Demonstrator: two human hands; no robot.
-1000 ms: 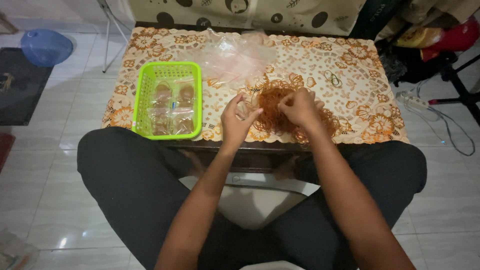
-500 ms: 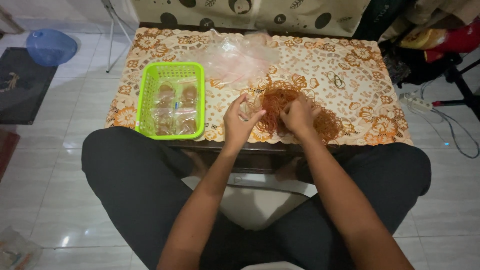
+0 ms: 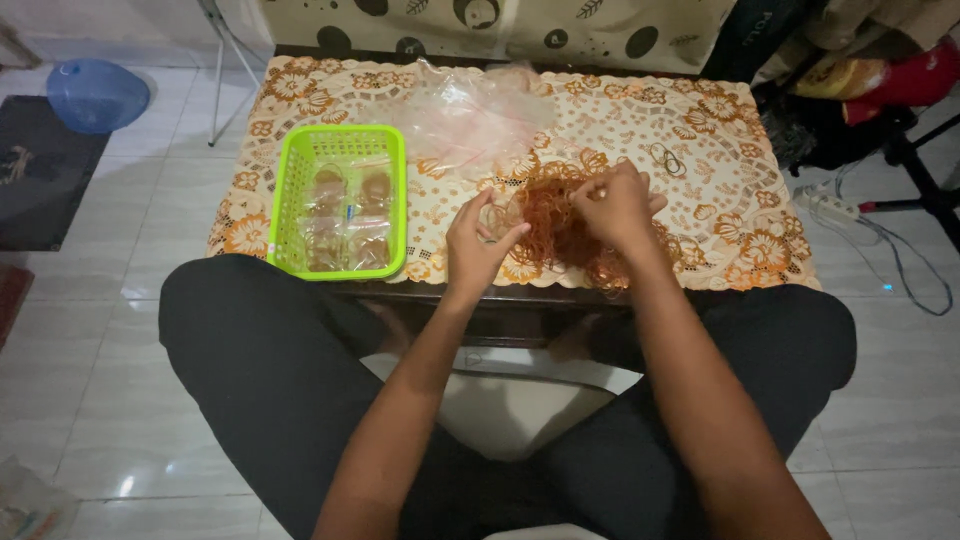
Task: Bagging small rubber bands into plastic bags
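Rubber band pile (image 3: 560, 225) lying on counter (image 3: 740, 215) near front edge. L hand (image 3: 478, 243), R hand (image 3: 615, 203) both pinching bands, grips clamped on strands. Sorting/separating step, prob. Green basket (image 3: 340, 200) w/ filled bags sitting left.

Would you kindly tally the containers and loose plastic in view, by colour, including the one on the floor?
Green: 1, the green basket left of the left hand.
Blue: 1, the blue basin on the floor.
Clear: 1, the clear plastic bag heap beyond the right hand.
Total: 3.
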